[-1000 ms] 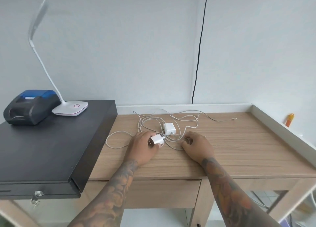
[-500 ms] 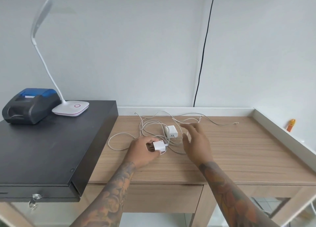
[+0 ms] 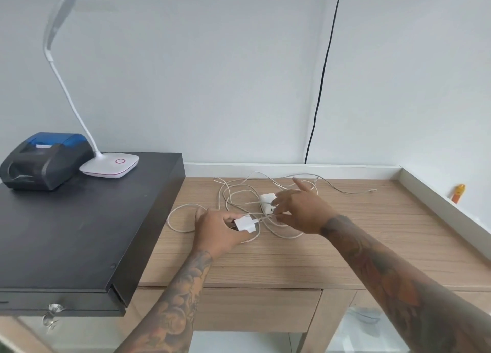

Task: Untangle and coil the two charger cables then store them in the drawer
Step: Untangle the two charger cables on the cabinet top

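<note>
Two white charger cables [image 3: 240, 193] lie tangled in loose loops on the wooden desk [image 3: 345, 246]. My left hand [image 3: 218, 230] grips one white charger plug [image 3: 245, 223] just above the desk. My right hand [image 3: 300, 209] pinches the cable right beside that plug, index finger pointing up. A second white plug [image 3: 267, 202] rests on the desk just behind my right fingers, partly hidden. One cable end [image 3: 372, 190] trails off to the right. The closed desk drawer [image 3: 255, 310] is below the front edge.
A black cash drawer [image 3: 79, 233] covers the desk's left part, carrying a receipt printer [image 3: 45, 161] and a white desk lamp [image 3: 109, 164]. A white raised rim [image 3: 438, 203] runs along the back and right, with a small orange object [image 3: 458, 193] on it. A black cord [image 3: 321, 73] hangs down the wall.
My right hand has moved left and down from hovering with spread fingers to pinching the cable next to the plug. My left hand keeps its hold on the plug.
</note>
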